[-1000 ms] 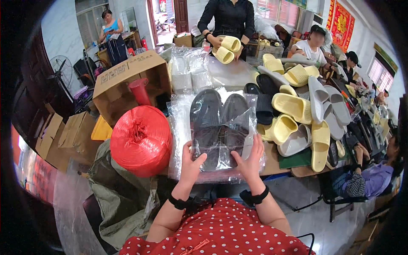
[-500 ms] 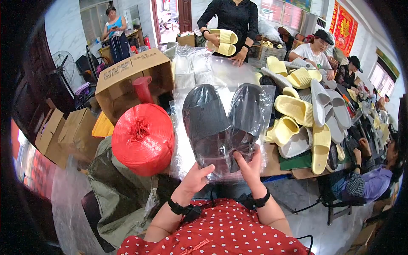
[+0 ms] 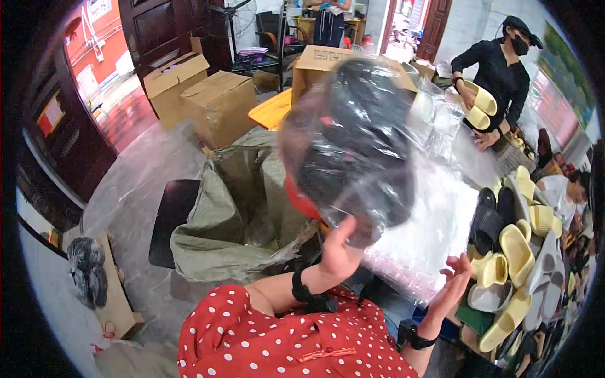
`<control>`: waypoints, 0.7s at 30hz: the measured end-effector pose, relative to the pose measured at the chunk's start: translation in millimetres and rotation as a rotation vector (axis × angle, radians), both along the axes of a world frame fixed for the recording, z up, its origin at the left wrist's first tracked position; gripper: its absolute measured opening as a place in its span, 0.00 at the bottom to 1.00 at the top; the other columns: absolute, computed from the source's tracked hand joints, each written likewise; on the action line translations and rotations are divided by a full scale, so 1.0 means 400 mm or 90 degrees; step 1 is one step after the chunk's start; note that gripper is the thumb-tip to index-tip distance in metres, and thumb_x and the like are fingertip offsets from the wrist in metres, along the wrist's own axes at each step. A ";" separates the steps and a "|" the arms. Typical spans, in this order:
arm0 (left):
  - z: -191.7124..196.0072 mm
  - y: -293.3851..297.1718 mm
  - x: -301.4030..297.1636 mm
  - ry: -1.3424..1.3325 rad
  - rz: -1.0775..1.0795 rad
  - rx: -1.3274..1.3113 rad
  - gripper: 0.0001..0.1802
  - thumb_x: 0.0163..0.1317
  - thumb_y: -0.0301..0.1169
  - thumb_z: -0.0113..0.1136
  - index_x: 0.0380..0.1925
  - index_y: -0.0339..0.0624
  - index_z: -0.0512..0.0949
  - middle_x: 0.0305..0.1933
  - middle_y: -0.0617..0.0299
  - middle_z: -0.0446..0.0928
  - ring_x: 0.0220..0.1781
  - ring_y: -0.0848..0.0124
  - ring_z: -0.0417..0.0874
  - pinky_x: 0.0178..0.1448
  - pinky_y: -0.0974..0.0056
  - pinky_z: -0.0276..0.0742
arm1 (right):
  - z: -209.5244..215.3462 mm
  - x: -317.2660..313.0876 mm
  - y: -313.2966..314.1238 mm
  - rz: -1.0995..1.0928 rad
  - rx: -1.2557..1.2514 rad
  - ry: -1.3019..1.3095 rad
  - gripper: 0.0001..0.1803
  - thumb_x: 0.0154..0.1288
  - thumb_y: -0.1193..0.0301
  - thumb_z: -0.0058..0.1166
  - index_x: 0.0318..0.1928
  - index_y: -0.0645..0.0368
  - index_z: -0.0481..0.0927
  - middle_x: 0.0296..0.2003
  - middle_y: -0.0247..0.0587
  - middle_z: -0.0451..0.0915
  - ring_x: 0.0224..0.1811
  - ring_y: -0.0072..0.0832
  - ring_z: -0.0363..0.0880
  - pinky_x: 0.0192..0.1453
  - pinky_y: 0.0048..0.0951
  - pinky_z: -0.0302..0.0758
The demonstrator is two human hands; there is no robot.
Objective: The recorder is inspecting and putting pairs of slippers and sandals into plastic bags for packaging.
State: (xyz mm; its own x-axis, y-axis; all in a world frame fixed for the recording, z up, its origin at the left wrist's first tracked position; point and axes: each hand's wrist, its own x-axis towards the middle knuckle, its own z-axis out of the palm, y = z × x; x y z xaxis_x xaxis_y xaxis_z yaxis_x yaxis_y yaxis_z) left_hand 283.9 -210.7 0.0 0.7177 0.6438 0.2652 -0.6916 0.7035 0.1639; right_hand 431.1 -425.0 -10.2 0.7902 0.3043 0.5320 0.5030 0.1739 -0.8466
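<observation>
Since 0.5 s ago view has swung left; the bagged slippers [image 3: 353, 142], then held low over the bench in both hands, are now lifted up over the green sack [image 3: 242, 208], and the right hand [image 3: 455, 283] has let go.

Largest 1st. Bench [image 3: 435, 227] w/ a sheet of clear plastic runs along the right. 1 green sack sits open-mouthed just left of it, a red bag partly hidden behind the slippers. 3 cardboard boxes beyond: 2 at left [image 3: 201, 94], 1 further back [image 3: 328, 63].

Bagged slippers: 1 clear bag, dark grey pair inside, blurred, so can't count soles for sure. Long axis runs roughly lower right to upper left, tilted; far end points up and away toward the back box. Which end is toe, can't tell.

Pile of loose slippers [image 3: 517, 271] at bench's right end: yellow, grey, black, approx 10+, exact count unclear. Another person in black [image 3: 498, 69] across the bench holds 2 yellow slippers.

Hands: left hand [image 3: 337, 252] grips the bag's lower edge from beneath, fingers closed on the plastic. Right hand is free, palm open, fingers spread loosely, just above bench edge, near the plastic sheet, holding nothing. 1 dark wristband on each wrist.
</observation>
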 end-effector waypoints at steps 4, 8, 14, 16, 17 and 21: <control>0.095 0.044 -0.029 0.059 0.223 -0.034 0.29 0.74 0.48 0.43 0.65 0.38 0.66 0.66 0.55 0.71 0.70 0.58 0.70 0.73 0.55 0.66 | -0.056 0.019 -0.013 -0.034 -0.005 0.073 0.25 0.76 0.56 0.42 0.59 0.64 0.73 0.47 0.41 0.76 0.49 0.27 0.73 0.47 0.29 0.71; 0.063 0.081 -0.027 0.014 0.159 -0.044 0.31 0.74 0.53 0.39 0.64 0.41 0.66 0.73 0.47 0.62 0.74 0.54 0.65 0.76 0.55 0.64 | -0.066 0.016 -0.010 -0.059 -0.047 0.093 0.18 0.76 0.62 0.45 0.54 0.64 0.75 0.44 0.39 0.77 0.46 0.25 0.74 0.45 0.26 0.70; 0.019 0.050 0.016 0.182 -0.016 0.069 0.22 0.74 0.45 0.46 0.57 0.40 0.68 0.55 0.53 0.76 0.51 0.63 0.80 0.52 0.62 0.75 | -0.034 0.012 -0.066 -0.172 -0.110 0.075 0.11 0.73 0.69 0.49 0.47 0.64 0.79 0.38 0.34 0.77 0.40 0.20 0.73 0.43 0.23 0.70; 0.025 0.033 0.039 0.364 0.024 0.380 0.15 0.70 0.33 0.51 0.53 0.39 0.71 0.51 0.55 0.77 0.48 0.68 0.80 0.50 0.65 0.74 | -0.058 0.023 -0.081 -0.214 -0.135 0.069 0.07 0.69 0.73 0.52 0.43 0.62 0.80 0.38 0.32 0.78 0.39 0.20 0.74 0.44 0.22 0.71; 0.032 0.032 0.048 0.426 0.003 0.450 0.14 0.67 0.28 0.52 0.51 0.37 0.73 0.50 0.55 0.78 0.50 0.69 0.79 0.51 0.65 0.74 | -0.070 0.020 -0.075 -0.220 -0.095 0.063 0.05 0.66 0.78 0.56 0.42 0.62 0.80 0.39 0.33 0.79 0.41 0.20 0.75 0.44 0.22 0.72; 0.019 0.039 0.067 0.488 0.198 0.861 0.12 0.60 0.26 0.61 0.43 0.33 0.78 0.53 0.50 0.80 0.58 0.59 0.80 0.60 0.57 0.73 | -0.035 0.024 -0.058 -0.182 -0.122 -0.023 0.05 0.63 0.76 0.61 0.39 0.60 0.81 0.36 0.34 0.80 0.37 0.22 0.77 0.38 0.23 0.72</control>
State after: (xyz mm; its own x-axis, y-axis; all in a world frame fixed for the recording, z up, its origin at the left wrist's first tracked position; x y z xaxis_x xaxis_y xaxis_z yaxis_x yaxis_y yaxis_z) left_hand 310.8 -195.2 7.7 0.8357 0.3838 0.3928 -0.2372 -0.3927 0.8885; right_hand 440.9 -448.3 -24.2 0.8397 0.1710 0.5155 0.5385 -0.1387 -0.8311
